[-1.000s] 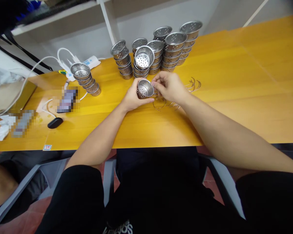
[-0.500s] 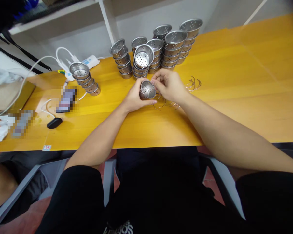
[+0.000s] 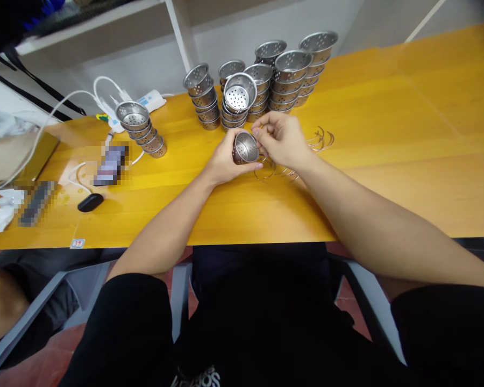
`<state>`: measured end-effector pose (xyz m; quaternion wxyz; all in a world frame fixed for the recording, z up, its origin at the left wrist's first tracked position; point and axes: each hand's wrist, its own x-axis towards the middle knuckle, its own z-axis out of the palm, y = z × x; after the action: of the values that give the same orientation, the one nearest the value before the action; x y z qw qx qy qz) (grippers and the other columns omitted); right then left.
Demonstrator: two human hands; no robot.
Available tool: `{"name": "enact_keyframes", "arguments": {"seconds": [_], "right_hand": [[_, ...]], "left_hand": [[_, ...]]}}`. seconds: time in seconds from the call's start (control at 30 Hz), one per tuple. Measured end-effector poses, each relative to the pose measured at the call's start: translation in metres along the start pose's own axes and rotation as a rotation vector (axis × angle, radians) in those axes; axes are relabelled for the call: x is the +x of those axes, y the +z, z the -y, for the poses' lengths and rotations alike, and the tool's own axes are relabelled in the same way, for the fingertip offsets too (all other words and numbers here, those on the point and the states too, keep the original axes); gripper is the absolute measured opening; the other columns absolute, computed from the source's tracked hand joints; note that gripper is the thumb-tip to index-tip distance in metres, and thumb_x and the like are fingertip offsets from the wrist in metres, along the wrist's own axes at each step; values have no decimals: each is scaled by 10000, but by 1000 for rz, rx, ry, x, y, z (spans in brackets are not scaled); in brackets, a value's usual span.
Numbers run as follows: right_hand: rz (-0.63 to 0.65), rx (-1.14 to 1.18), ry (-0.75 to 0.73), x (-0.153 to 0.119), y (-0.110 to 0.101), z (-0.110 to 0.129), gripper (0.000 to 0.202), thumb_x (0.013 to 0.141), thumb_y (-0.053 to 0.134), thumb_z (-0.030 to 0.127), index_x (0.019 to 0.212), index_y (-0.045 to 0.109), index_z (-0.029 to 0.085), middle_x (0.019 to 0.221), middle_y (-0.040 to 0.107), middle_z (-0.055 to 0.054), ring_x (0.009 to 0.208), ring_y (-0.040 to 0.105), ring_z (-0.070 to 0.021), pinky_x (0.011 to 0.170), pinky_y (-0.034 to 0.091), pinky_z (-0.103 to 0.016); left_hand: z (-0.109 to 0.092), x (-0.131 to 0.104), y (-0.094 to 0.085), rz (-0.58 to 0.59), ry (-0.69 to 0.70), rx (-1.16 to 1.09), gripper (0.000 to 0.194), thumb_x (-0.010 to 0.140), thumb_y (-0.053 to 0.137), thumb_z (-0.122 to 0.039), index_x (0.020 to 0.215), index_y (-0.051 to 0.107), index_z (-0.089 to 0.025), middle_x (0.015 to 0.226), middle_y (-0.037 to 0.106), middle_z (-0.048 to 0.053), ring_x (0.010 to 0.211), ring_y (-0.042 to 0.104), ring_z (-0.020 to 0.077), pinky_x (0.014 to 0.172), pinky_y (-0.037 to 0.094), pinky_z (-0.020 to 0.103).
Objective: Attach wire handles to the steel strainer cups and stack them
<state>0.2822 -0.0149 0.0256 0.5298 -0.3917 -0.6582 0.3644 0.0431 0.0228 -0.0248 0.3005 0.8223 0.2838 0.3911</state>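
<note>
My left hand (image 3: 225,159) is wrapped round a small perforated metal cup (image 3: 246,148), its mouth tilted up toward me. At the cup's right rim, my right hand (image 3: 281,138) pinches with thumb and forefinger; what sits between the fingertips is too small to make out. Under and beside the right hand, several thin curved wire pieces (image 3: 322,140) lie on the table. Just behind both hands stand stacks of the same perforated cups (image 3: 240,94).
A separate leaning stack of perforated cups (image 3: 139,126) stands to the left. Near it are a blurred phone (image 3: 111,165), a small black oval object (image 3: 90,202), white cables and a power strip (image 3: 152,101). The yellow table (image 3: 407,134) stretches right. A person's leg shows at far left.
The right fingertips have shifted very slightly at the cup's rim. The cup stays in the left hand, and the whole view has moved a little.
</note>
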Motion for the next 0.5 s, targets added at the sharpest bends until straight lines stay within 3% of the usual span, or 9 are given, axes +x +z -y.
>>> {"name": "enact_keyframes", "arguments": {"seconds": [0.17, 0.3, 0.4, 0.5], "right_hand": [[-39, -14, 4, 1, 4, 1, 556, 1060, 992, 848, 1106, 763, 343, 721, 678, 10, 579, 629, -225, 536, 597, -419], [-45, 23, 52, 0, 6, 8, 550, 1027, 1037, 810, 1087, 763, 336, 701, 668, 14, 539, 564, -205, 473, 495, -388], [12, 88, 50, -3, 3, 21, 655, 985, 1036, 921, 1023, 787, 317, 746, 712, -10, 556, 544, -183, 456, 439, -363], [155, 159, 62, -6, -4, 37, 772, 899, 1047, 1031, 974, 816, 298, 767, 742, -11, 557, 528, -160, 458, 416, -342]], "left_hand": [[-8, 0, 4, -10, -3, 17, 1208, 785, 1156, -965, 1632, 633, -280, 1557, 800, 133, 1491, 835, 436, 1386, 655, 650], [-20, 0, 6, -22, -48, -1, 1144, 816, 1139, -957, 1599, 658, -275, 1522, 821, 123, 1477, 836, 419, 1384, 650, 618], [-25, 0, 1, -22, -92, -104, 1114, 821, 1084, -1033, 1521, 701, -256, 1445, 855, 112, 1336, 871, 358, 1262, 712, 547], [-22, 1, -8, -26, -145, -220, 1055, 865, 1002, -1093, 1432, 740, -243, 1342, 867, 97, 1215, 870, 303, 1152, 735, 491]]}}
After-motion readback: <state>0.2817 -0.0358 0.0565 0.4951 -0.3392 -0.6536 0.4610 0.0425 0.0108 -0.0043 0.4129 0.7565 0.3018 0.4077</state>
